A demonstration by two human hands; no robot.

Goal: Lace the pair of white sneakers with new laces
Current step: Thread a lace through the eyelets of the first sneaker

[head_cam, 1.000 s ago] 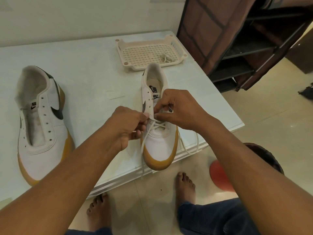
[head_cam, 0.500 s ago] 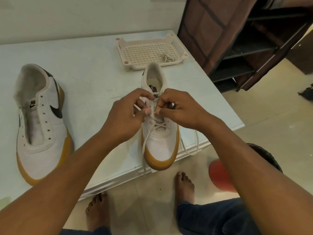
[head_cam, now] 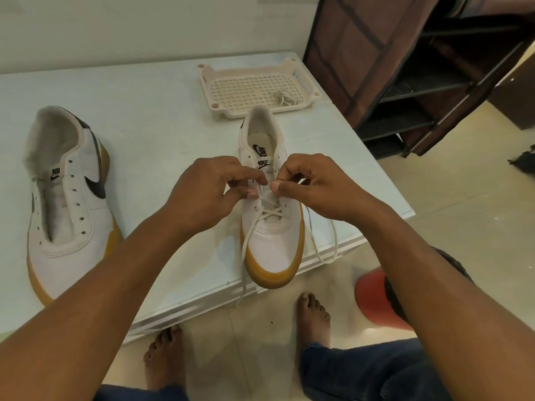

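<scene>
Lace [head_cam: 270, 212] between fingers [head_cam: 279, 186], over sneaker [head_cam: 272, 250].

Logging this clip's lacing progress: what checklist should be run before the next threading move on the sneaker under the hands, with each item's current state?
1. Grip on lace: ok; left hand and right hand both pinch the lace above the centre sneaker.
2. Lower eyelets crossed: ok.
3. Upper eyelets threaded: not ok, bare.
4. Lace tip entering next eyelet: cannot tell, hidden by the hands.
5. Left sneaker laced: not ok, all eyelets bare.
6. Spare lace ready: ok, lying in the tray.
</scene>
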